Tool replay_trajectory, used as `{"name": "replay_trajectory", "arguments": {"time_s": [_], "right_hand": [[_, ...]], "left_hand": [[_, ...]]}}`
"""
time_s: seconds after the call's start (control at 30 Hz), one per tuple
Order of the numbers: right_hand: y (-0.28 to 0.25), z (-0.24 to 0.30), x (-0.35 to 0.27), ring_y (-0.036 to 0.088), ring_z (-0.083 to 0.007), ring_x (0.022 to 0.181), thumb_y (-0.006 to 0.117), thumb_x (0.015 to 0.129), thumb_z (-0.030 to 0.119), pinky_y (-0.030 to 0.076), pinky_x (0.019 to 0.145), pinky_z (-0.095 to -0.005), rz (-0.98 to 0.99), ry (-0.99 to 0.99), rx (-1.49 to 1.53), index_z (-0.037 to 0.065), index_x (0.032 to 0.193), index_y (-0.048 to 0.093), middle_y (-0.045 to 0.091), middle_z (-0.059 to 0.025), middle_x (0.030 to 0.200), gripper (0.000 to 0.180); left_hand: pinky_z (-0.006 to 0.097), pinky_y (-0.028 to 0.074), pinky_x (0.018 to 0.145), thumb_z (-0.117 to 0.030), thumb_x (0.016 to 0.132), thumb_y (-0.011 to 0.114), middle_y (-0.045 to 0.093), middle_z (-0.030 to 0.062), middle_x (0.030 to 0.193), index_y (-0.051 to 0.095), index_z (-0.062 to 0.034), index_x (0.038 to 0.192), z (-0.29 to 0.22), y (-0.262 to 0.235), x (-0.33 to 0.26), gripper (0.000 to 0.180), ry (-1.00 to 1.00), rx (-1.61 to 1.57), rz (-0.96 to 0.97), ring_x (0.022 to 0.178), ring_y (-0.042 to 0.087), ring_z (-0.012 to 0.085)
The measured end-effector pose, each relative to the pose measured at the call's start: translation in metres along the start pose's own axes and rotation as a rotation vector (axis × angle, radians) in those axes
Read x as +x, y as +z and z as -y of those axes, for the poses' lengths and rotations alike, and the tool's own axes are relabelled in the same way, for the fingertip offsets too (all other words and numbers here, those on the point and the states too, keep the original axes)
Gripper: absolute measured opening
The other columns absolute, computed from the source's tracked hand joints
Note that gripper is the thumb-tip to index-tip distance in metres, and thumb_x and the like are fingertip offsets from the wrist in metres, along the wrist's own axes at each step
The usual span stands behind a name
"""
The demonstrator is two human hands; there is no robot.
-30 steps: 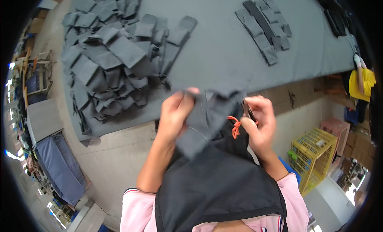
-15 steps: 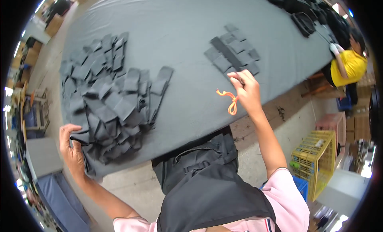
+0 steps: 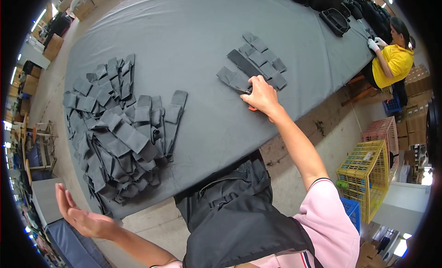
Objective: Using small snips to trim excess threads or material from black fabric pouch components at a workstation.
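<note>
My left hand (image 3: pixel 85 219) is open, palm turned up, off the table's near left edge and apart from the cloth. Beside it on the table lies a large heap of dark grey folded fabric strips (image 3: pixel 115 141). My right hand (image 3: pixel 262 95) is closed over a small dark tool (image 3: pixel 249 89) with an orange cord (image 3: pixel 252 108); most of the tool is hidden by my fingers. The hand is at the near edge of a smaller, flatter group of grey fabric pieces (image 3: pixel 267 56), with a darker strip (image 3: pixel 248 65) lying across it.
Grey cloth covers the large table (image 3: pixel 193 42). Black bags (image 3: pixel 335 21) lie at its far right corner, where a person in a yellow top (image 3: pixel 393 65) works in white gloves. Right of me on the floor stand a yellow crate (image 3: pixel 363 176), a pink crate (image 3: pixel 380 134) and a blue crate (image 3: pixel 352 212).
My left hand has let go of a fabric piece at the heap and drawn back toward me, opening. My right hand has shifted slightly left, and the orange cord is now mostly hidden under it.
</note>
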State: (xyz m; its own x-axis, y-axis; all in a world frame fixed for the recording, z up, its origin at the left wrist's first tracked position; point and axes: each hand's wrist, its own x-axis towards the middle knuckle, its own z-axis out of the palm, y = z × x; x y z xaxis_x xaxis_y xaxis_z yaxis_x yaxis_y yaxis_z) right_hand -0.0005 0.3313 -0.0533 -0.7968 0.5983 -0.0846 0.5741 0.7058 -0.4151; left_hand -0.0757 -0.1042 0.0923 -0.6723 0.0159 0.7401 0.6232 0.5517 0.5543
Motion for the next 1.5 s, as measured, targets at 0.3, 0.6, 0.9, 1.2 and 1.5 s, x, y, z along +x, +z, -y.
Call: {"name": "replay_trajectory", "arguments": {"time_s": [0.3, 0.6, 0.9, 1.2, 1.5], "right_hand": [[0.000, 0.053, -0.092, 0.048, -0.0094, 0.079, 0.080, 0.069, 0.022, 0.045, 0.070, -0.0268, -0.021, -0.048, 0.722, 0.003, 0.098, 0.051, 0.049, -0.0031, 0.089, 0.045], [0.001, 0.055, -0.153, 0.048, -0.0094, 0.078, 0.061, 0.083, 0.004, 0.040, 0.069, -0.0249, 0.454, -0.289, 1.072, -0.005, 0.103, 0.058, 0.049, -0.0032, 0.085, 0.022], [0.022, 0.083, -0.149, 0.045, -0.0107, 0.066, 0.065, 0.074, -0.004, 0.042, 0.059, -0.0258, -0.087, -0.129, 1.132, 0.001, 0.091, 0.047, 0.044, -0.0044, 0.086, 0.026], [0.026, 0.083, -0.145, 0.057, -0.0258, 0.070, 0.056, 0.062, -0.009, 0.047, 0.062, -0.0326, -0.101, -0.232, 0.716, 0.001, 0.105, 0.056, 0.060, -0.0124, 0.102, 0.044], [0.012, 0.064, -0.132, 0.055, -0.0093, 0.064, 0.050, 0.066, -0.004, 0.044, 0.057, -0.0261, 0.388, -0.024, 0.811, -0.004, 0.089, 0.065, 0.063, -0.0108, 0.069, 0.028]], "left_hand": [[0.038, 0.031, 0.105, 0.004, 0.079, 0.052, 0.016, 0.0154, 0.151, 0.006, -0.0092, 0.147, -0.091, 0.152, -0.131, 0.084, -0.771, -0.937, 0.899, 0.134, 0.031, 0.0296], [0.035, 0.029, 0.106, -0.005, 0.075, 0.062, 0.034, 0.0189, 0.137, 0.009, 0.0019, 0.145, -0.066, 0.150, -0.161, 0.088, -0.752, -0.747, 0.999, 0.127, 0.036, 0.0251], [0.030, 0.036, 0.100, -0.001, 0.083, 0.039, 0.041, 0.0120, 0.135, 0.024, -0.0006, 0.144, -0.095, 0.146, -0.150, 0.062, -1.082, -1.086, 0.781, 0.120, 0.043, 0.0190], [0.025, 0.050, 0.067, 0.000, 0.093, 0.039, 0.058, 0.0083, 0.106, 0.049, -0.0029, 0.122, -0.061, 0.145, -0.158, 0.031, -0.731, -0.581, 0.711, 0.086, 0.061, 0.0121], [0.021, 0.042, 0.070, -0.012, 0.095, 0.051, 0.057, 0.0002, 0.084, 0.057, -0.0018, 0.104, -0.050, 0.121, -0.162, 0.015, -0.832, -0.803, 0.903, 0.075, 0.052, 0.0080]]}}
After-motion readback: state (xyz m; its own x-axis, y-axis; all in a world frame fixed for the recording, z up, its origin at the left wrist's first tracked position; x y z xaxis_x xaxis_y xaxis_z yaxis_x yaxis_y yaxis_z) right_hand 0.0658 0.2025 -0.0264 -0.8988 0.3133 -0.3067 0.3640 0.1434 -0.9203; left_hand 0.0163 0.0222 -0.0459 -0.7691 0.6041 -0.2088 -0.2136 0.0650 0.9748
